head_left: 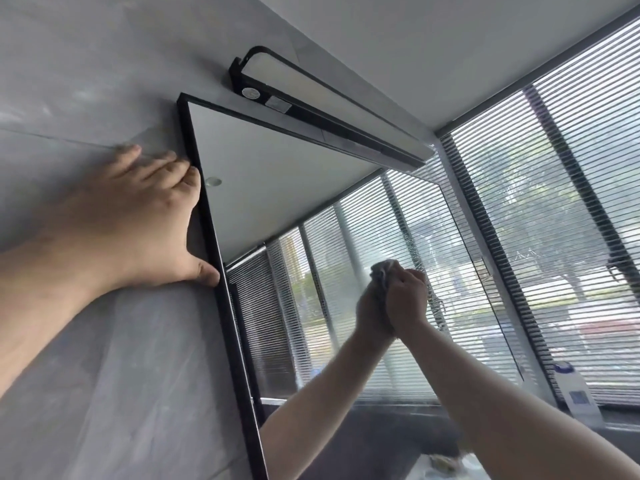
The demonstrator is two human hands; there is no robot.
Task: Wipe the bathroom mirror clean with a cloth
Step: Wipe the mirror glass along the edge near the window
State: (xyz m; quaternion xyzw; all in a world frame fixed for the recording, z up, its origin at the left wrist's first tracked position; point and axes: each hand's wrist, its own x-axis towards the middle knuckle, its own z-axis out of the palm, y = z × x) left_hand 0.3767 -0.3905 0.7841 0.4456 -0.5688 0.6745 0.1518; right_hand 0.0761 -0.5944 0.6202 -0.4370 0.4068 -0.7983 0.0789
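On the grey wall the left hand (138, 220) lies flat at nine o'clock, while the right hand (407, 296), fingers bunched around the cloth (381, 271), should press firmly, overlapping strokes across the mirror (277, 188).

Mirror (277, 188): black-framed, mounted flat on grey wall, seen from below at steep angle. Glass reflects white ceiling up top, window blinds lower down. Your view shows hazy streaks and small specks mid-glass, right side. Cloth (382, 271): small, grey, bunched up, pressed against glass mid-right, mostly hidden, only crumpled top edge showing.
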